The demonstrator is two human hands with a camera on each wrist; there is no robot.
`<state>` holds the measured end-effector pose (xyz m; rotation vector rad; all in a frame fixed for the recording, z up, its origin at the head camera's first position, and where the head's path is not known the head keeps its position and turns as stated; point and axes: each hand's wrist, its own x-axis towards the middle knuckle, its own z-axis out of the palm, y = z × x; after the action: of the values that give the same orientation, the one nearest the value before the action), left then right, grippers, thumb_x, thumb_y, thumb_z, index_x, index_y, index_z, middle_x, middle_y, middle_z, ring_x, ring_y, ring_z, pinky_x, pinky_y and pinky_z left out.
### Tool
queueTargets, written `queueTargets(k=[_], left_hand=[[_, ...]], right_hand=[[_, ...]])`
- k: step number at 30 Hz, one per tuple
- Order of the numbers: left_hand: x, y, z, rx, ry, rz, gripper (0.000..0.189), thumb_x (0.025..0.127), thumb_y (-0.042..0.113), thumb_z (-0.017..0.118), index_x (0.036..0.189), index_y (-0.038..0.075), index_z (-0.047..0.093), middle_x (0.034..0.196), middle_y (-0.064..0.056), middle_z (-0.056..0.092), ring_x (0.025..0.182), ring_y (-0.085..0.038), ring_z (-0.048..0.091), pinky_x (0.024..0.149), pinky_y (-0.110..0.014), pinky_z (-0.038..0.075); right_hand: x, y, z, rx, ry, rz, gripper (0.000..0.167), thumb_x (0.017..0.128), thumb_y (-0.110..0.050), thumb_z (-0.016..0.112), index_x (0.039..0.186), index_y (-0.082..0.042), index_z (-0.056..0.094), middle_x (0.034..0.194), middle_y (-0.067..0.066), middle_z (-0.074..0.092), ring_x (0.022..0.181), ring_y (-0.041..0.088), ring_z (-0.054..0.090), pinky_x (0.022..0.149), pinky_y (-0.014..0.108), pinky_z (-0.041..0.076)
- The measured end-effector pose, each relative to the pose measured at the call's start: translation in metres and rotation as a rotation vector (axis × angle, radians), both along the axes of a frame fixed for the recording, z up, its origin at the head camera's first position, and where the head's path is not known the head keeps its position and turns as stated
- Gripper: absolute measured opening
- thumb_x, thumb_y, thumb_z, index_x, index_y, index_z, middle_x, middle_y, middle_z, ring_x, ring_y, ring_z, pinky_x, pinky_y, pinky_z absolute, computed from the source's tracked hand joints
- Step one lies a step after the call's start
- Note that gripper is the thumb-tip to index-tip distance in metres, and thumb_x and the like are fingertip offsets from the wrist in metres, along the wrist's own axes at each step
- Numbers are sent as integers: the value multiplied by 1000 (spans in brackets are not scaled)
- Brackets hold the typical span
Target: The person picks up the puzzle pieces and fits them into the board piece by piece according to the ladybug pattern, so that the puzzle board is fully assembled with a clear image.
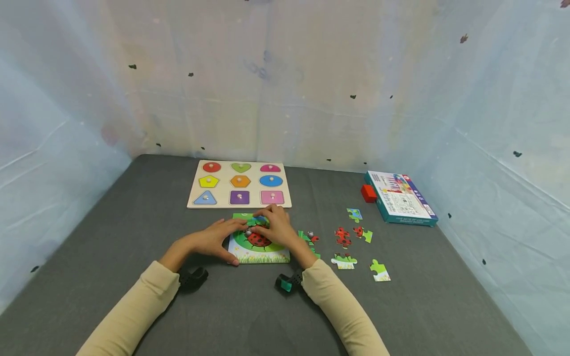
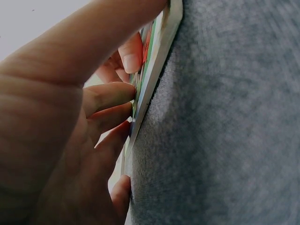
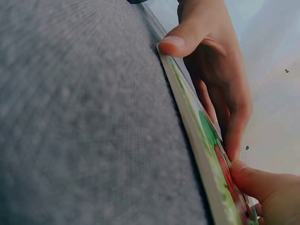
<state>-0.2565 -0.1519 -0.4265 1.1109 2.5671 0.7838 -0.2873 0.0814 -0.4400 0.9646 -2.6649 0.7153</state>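
Observation:
A square ladybug picture puzzle board (image 1: 262,257) lies flat on the grey table. My left hand (image 1: 217,239) rests at its left side, thumb at the near-left corner and fingers reaching over the top. My right hand (image 1: 277,228) is over the upper right part, its fingertips touching the picture near the ladybug's head. The right wrist view shows the left thumb (image 3: 172,45) on the board's edge and the right thumb (image 3: 243,174) pressed on the surface. Whether a loose piece lies under the right fingers is hidden. Beside the right wrist are partly covered puzzle pieces (image 1: 307,237).
Several loose jigsaw pieces (image 1: 343,237) are spread on the right. Behind the board lies a wooden shape puzzle (image 1: 228,183) with knobbed pieces. At the back right are a red block (image 1: 368,193) and a flat box (image 1: 401,198). Pale sheeting (image 1: 311,99) encloses the table.

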Motion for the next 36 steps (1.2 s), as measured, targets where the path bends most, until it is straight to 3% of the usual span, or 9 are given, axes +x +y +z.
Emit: queueTargets(k=[14,36], left_hand=[[4,4,4,14,-12,11,91,71,49,76,142,6,36,149,-17,24,138,-37,19,105,-64,4],[5,7,4,-22,25,29,76,85,50,62,144,10,36,149,-15,29,138,-37,21,105,-64,6]], right_hand=[[2,-2,-1,-42,-43,-21,38,83,-35,70,114,-14,65,106,8,50,98,24,43,81,41,31],[0,-2,-1,-41,-50,-54,34,84,-36,69,110,-15,67,105,8,48,94,23,41,85,43,32]])
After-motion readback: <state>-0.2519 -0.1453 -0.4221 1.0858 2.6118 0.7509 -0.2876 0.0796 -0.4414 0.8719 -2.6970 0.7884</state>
